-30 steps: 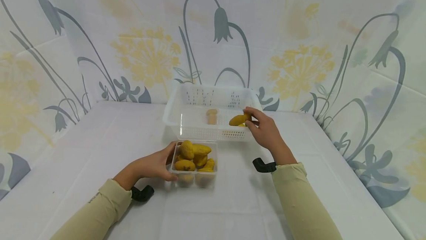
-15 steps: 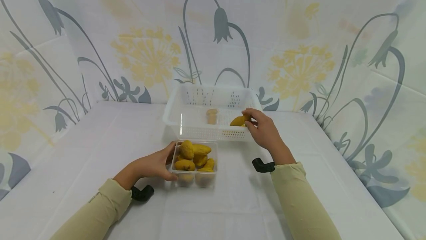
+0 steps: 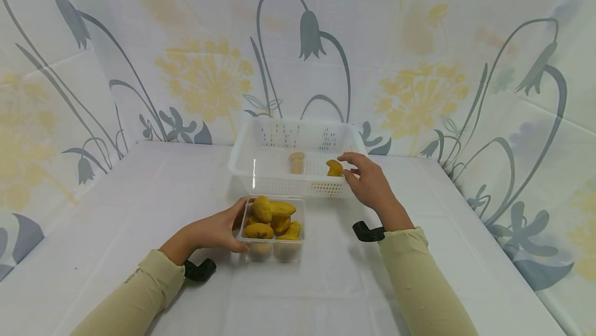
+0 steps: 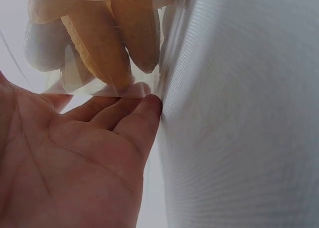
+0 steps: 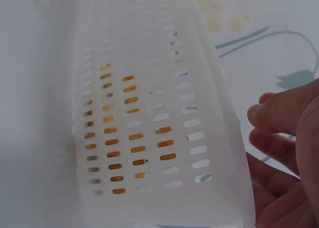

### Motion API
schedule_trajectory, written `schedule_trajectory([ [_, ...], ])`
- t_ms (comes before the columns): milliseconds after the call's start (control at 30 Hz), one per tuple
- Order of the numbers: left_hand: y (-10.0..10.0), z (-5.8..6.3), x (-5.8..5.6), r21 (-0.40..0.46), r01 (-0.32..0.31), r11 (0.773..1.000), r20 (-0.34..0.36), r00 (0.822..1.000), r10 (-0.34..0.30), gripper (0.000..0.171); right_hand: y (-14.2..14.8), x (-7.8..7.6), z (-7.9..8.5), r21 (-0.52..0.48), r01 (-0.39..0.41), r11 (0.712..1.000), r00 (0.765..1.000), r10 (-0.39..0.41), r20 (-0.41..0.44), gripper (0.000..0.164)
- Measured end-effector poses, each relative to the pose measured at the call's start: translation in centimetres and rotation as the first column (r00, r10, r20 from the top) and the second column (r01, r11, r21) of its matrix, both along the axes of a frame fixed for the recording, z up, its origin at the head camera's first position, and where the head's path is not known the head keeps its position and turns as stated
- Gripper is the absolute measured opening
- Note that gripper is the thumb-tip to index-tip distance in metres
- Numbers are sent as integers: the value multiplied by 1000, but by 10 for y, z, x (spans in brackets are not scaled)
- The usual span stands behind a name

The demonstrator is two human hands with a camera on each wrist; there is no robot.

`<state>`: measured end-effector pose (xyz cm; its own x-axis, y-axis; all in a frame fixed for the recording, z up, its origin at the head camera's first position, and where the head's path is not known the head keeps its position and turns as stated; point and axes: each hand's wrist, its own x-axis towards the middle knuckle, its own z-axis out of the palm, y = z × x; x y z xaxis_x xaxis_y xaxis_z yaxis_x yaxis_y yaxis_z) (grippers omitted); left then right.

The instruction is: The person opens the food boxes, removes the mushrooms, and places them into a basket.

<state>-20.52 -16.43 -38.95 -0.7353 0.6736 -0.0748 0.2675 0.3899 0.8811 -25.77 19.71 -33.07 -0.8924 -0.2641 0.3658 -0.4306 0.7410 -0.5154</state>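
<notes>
My left hand [image 3: 216, 230] holds the left side of a clear plastic box [image 3: 301, 222], thumb at its near corner and fingers at the far one. Several yellow, oblong, fruit-like pieces [image 3: 258, 231] are heaped in the box; their exact kind is unclear. In the left wrist view my fingers [image 4: 137, 116] touch the box's wall. My right hand [image 3: 370, 178] is over the right front rim of a white perforated basket [image 3: 270, 183], thumb and fingers apart with nothing seen between them. Just left of the fingertips, a yellow piece [image 3: 334, 167] is in the basket.
A beige, mushroom-shaped thing [image 3: 296, 162] lies mid-basket. Through the slots in the right wrist view, yellow pieces [image 5: 130, 100] show. A white cloth [image 3: 335, 284] covers the table, and a flower-printed cloth [image 3: 298, 41] hangs behind it.
My right hand held a yellow piece over the basket, lowered it slightly, then let it go; its fingers have parted. The left hand and the box have stayed put.
</notes>
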Motion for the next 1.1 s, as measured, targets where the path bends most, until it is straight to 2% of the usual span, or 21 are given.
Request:
schedule_trajectory([
  [233, 0, 1, 0, -14, -6, 1000, 0, 1000, 6, 101, -5, 3, 2, 46, -23, 999, 997, 26, -71, 30],
  [633, -1, 0, -1, -10, 1, 1000, -6, 1000, -1, 101, -28, 17, 10, 64, -109, 992, 985, 117, -129, 30],
  [867, -2, -1, -1, -10, 6, 1000, -15, 1000, -6, 101, -43, 26, 10, 73, -210, 975, 961, 220, -166, 30],
  [1100, -2, -2, -1, -7, -2, 1000, -13, 1000, 2, 100, -56, 33, 9, 92, -260, 961, 947, 272, -169, 31],
])
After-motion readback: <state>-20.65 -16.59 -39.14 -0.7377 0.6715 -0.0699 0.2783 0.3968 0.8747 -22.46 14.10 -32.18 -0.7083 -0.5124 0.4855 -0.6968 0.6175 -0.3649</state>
